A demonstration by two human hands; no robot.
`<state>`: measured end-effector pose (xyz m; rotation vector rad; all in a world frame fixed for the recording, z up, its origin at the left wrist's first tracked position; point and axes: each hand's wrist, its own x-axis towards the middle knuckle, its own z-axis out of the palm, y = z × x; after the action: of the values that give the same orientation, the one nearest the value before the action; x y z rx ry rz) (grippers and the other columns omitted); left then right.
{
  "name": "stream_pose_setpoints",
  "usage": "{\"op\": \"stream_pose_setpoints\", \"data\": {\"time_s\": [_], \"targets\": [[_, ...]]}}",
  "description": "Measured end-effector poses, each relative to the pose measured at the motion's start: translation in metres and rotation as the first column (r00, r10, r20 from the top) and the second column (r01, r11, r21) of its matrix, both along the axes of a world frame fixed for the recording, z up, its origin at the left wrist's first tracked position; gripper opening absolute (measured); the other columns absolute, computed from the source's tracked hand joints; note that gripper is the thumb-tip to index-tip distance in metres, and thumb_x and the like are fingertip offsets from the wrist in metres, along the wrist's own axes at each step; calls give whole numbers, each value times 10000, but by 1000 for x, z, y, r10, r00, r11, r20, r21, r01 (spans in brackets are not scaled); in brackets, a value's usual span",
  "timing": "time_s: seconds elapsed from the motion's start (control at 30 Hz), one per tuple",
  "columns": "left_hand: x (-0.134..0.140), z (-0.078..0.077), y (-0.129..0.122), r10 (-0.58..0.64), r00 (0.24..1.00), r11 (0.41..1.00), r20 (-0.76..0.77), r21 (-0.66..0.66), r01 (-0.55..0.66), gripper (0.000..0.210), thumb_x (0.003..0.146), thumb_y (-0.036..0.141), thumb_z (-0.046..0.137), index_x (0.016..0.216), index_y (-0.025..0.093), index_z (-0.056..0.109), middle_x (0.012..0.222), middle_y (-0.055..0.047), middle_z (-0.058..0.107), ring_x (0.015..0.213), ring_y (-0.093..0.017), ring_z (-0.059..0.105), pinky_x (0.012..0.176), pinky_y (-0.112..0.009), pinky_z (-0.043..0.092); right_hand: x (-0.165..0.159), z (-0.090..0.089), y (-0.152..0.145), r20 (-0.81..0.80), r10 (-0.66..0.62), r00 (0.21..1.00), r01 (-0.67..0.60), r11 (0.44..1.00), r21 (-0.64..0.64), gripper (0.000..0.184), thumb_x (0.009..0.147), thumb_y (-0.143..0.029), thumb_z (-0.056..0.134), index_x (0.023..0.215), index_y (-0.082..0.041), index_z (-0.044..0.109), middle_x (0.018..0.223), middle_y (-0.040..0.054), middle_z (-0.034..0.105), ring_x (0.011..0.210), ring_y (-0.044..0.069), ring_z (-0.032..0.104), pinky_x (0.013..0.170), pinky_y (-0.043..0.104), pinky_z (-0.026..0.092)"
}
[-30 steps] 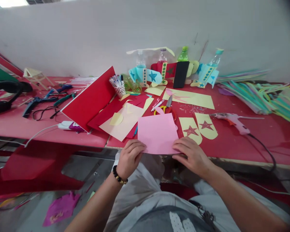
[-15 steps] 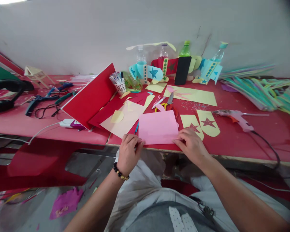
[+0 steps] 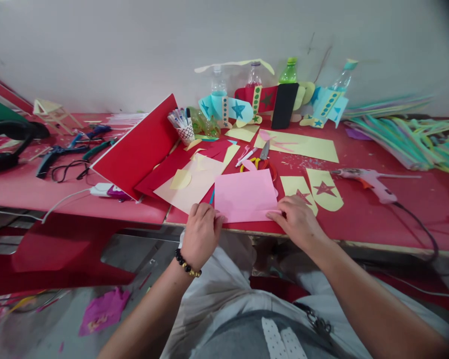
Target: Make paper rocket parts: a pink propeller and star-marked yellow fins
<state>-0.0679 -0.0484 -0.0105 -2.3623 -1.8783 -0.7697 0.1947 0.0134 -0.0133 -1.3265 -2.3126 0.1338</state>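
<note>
A sheet of pink paper (image 3: 246, 194) lies at the table's front edge, with a narrow fold along its near side. My left hand (image 3: 201, 232) pinches the near left corner between thumb and fingers. At the near right corner, my right hand (image 3: 297, 222) pinches the same fold. Just beyond the sheet are scissors (image 3: 264, 152) with red and yellow handles, partly covered by pink scraps. To the right of the sheet lie two pale yellow paper pieces, one a rounded strip (image 3: 324, 192) with a red star.
A pink hot glue gun (image 3: 370, 180) with a cord rests at right. Behind stand bottle crafts (image 3: 219, 102) and a black phone-like slab (image 3: 284, 105). A red board (image 3: 138, 149) leans at left by a pen cup (image 3: 186, 133). Glue sticks or coloured strips (image 3: 400, 144) lie far right.
Both hands keep hold of the pink paper's near edge. The folded strip along that edge stands slightly farther up the sheet; the view has shifted a little.
</note>
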Motion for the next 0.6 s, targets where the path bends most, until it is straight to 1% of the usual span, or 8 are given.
{"op": "stream_pose_setpoints", "data": {"time_s": [0.13,0.27,0.53,0.6], "targets": [[-1,2,2,-21,999,1000,-29,7,22,176,919,190,551,745,168,569,861,-79,560,869,-244,487,834,-413,450,-1,0,0,10,-5,1000,5,1000,1,284,881,-358,622,658,-187,582,758,67,609,777,222,531,705,345,432],[-1,3,3,-43,999,999,-11,13,43,167,907,181,565,741,171,569,851,-72,556,861,-240,478,820,-405,449,-1,-1,0,13,-5,1000,5,1000,8,291,884,-371,614,659,-188,592,750,71,607,781,229,534,701,350,429],[0,6,2,-47,999,999,9,-8,47,173,905,184,559,733,168,568,842,-72,554,861,-240,488,816,-407,461,-2,1,1,40,-23,999,24,999,-31,284,863,-361,649,652,-179,590,744,69,607,768,226,532,698,347,427],[2,9,1,-25,1000,1000,1,-5,25,120,898,181,563,782,160,583,867,-81,561,875,-247,499,831,-423,470,-3,2,2,45,-24,999,26,999,-43,282,852,-360,665,650,-178,591,749,66,611,762,222,534,699,345,428]]}}
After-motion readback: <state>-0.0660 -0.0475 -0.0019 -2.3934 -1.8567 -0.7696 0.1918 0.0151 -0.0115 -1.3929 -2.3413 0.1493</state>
